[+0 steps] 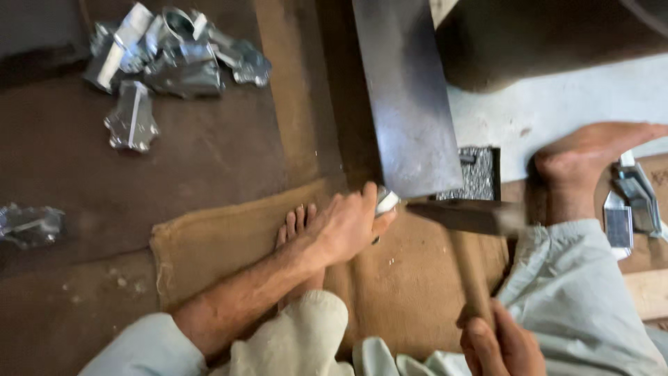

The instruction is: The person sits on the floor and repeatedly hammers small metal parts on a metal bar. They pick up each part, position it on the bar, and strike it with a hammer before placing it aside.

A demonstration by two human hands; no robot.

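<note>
The right hand point(501, 345) is wrapped tight round the wooden handle of a hammer point(467, 230), whose blurred head hangs just right of the left grip. The left hand point(348, 226) pinches a small bright metal piece point(387, 202) against the lower edge of a dark steel block point(407, 97). This looks like the striking step; the next blow calls for holding the piece steady and fingers clear. Beyond lie burlap sacking point(209, 244), brown floor point(195, 160) and a heap of shiny metal parts point(174, 52).
</note>
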